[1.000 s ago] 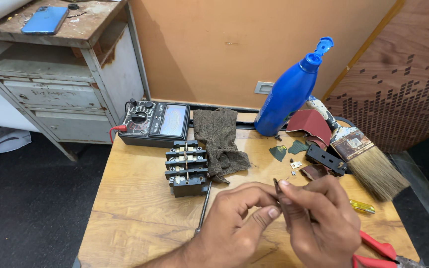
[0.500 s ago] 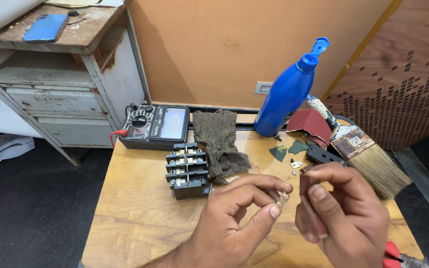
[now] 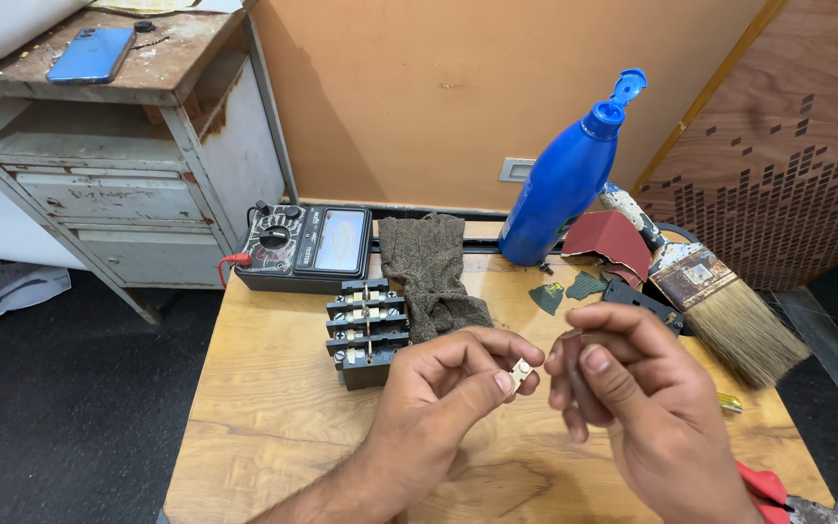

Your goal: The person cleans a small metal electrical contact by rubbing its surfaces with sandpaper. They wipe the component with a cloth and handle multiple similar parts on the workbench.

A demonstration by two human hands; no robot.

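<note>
A small pale metal contact piece (image 3: 521, 371) is pinched between the thumb and fingertips of the left hand (image 3: 443, 403), above the near middle of the wooden table (image 3: 273, 408). The right hand (image 3: 632, 408) is held just to the right of it, its fingers curled around a small dark strip (image 3: 572, 357) of which only the upper end is seen; the two hands are close but apart at the fingertips.

Just left of the left hand, a black terminal block (image 3: 366, 330) with screw contacts is set on the table. A grey-brown cloth (image 3: 431, 272) is laid beside it on the right. Farther back, an analogue multimeter (image 3: 307, 245) with a red lead is placed at the table's far edge. At the far right a blue plastic bottle (image 3: 566, 184) with an open flip cap is stood upright, with a sheet of reddish sandpaper (image 3: 611, 238) next to it and a wide paintbrush (image 3: 720, 301) to its right. A red-handled tool (image 3: 768, 490) is partly seen at the near right corner. On the worn cabinet (image 3: 128, 146) at the far left, a blue phone (image 3: 91, 53) is laid flat.
</note>
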